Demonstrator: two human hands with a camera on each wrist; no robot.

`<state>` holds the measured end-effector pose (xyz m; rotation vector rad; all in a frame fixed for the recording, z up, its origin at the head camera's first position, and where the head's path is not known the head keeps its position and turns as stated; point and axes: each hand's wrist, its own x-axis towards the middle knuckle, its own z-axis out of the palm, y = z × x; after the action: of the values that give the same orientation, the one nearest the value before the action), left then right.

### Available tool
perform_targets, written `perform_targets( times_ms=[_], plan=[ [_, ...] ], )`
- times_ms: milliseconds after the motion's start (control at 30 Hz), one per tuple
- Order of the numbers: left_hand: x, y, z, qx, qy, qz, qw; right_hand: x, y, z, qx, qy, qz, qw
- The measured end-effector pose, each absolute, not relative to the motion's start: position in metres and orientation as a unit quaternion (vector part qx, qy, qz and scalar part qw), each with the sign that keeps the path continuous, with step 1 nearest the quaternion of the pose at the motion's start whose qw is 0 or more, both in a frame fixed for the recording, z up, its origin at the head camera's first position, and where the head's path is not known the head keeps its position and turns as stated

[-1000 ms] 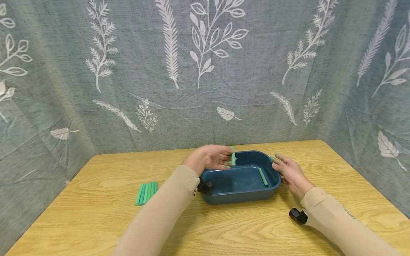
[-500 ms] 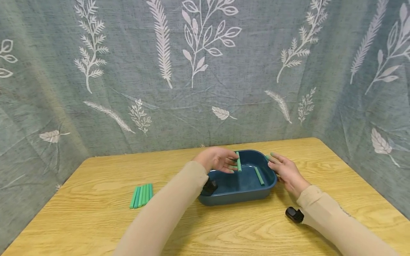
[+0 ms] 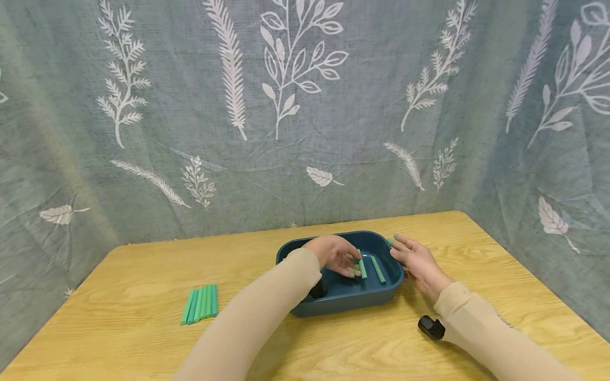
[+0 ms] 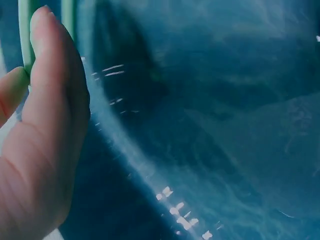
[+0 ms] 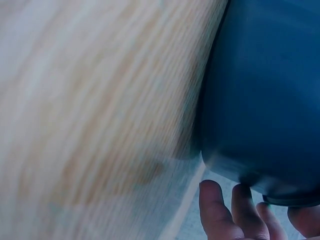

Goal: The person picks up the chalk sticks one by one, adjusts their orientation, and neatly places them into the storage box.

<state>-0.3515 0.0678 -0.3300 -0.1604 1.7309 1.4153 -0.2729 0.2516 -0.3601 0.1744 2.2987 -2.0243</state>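
Observation:
My left hand reaches down inside a dark blue rectangular tub with rounded corners. It pinches a slim green stick between thumb and fingers, close over the tub's floor. To the right of that lies another green stick, roughly parallel to the held one; in the left wrist view the second stick shows just behind the fingers. At the tub's right end, my right hand has its fingers extended right at the rim. The right wrist view shows its fingertips against the tub's outer wall.
On the wooden table, left of the tub, several green sticks lie side by side in a row. A patterned grey-blue curtain hangs behind the table and along its sides. A black wrist camera sits under the right sleeve.
My left hand has lowered the held green stick into the tub, moving rightward beside the stick lying there. The right hand stays at the tub's right end. The head view has shifted slightly.

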Motion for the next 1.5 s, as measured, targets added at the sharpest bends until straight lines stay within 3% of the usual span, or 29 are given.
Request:
perform_targets(
  times_ms=[200, 667, 1200, 1500],
  plan=[
    [-0.35, 0.074, -0.345, -0.068, 0.703, 0.541, 0.457, -0.271, 0.248, -0.364, 0.057, 0.745, -0.664, 0.035],
    [-0.352, 0.085, -0.346, -0.055, 0.69, 0.562, 0.452, -0.272, 0.25, -0.361, 0.053, 0.744, -0.665, 0.037],
    [-0.349, 0.075, -0.337, -0.007, 0.681, 0.58, 0.447, -0.271, 0.248, -0.361, 0.059, 0.744, -0.664, 0.044],
    [-0.345, 0.053, -0.312, 0.033, 0.675, 0.604, 0.422, -0.271, 0.248, -0.36, 0.056, 0.751, -0.657, 0.035]
  ],
)
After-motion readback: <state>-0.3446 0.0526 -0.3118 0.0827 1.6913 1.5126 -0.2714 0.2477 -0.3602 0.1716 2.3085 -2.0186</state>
